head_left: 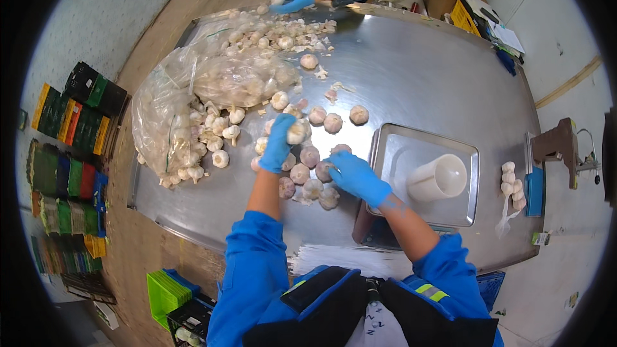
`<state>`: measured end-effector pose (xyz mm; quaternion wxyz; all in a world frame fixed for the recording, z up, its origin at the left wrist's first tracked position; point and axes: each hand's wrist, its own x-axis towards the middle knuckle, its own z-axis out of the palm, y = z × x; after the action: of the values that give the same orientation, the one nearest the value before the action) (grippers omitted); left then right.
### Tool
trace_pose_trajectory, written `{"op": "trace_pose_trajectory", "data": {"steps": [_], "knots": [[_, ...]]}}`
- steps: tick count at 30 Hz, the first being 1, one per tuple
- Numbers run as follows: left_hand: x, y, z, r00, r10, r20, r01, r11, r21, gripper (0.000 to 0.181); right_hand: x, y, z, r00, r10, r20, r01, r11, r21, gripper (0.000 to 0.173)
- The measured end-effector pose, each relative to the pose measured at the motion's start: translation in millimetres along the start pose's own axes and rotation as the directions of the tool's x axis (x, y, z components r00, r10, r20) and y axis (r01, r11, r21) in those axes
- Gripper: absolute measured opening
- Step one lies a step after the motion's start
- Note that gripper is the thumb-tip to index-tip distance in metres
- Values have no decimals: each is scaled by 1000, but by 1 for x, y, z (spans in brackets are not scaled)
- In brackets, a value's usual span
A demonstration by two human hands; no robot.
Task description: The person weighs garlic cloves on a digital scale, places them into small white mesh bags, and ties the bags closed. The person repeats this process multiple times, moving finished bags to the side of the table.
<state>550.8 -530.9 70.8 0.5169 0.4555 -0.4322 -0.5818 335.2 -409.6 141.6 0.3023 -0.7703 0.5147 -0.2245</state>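
Note:
My left hand (277,145), in a blue glove, grips a pale garlic bulb (296,133) above a cluster of loose bulbs on a metal table (424,77). The blue-gloved fingers of my right hand (359,177) close around a purplish garlic bulb (324,171) at the cluster's right side. Between and below my hands lie several more bulbs, including a purplish one (309,156) and a paler one (313,189). Just right of my right hand, a metal tray (400,130) bears a white plastic cylinder (436,178) lying tilted or on its side.
Clear plastic bags of garlic (241,79) cover the table's left part, with loose bulbs (220,158) alongside. Across the table, a co-worker's gloved hands (294,2) hold a bulb. White strips (347,260) lie before me. A netted garlic pack (511,185) rests far right. Crates (168,294) stand lower left.

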Motion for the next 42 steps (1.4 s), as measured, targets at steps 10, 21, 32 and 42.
{"op": "trace_pose_trajectory", "data": {"steps": [10, 21, 32, 42], "knots": [[2, 39, 13, 953, -28, 302, -291, 199, 936, 29, 67, 1, 57, 944, 308, 117, -327, 924, 201, 29], [26, 27, 34, 939, -110, 326, -322, 59, 945, 51, -101, -73, -92, 975, 172, 143, -81, -320, 944, 53], [-157, 65, 111, 671, -300, 678, 690, 587, -423, 69, -171, -14, -162, 849, -146, -507, -169, 835, -523, 41], [-230, 104, 167, 437, -379, 816, 748, 656, -96, 76, -184, -81, -142, 971, 218, 97, -216, 627, 749, 46]]}}
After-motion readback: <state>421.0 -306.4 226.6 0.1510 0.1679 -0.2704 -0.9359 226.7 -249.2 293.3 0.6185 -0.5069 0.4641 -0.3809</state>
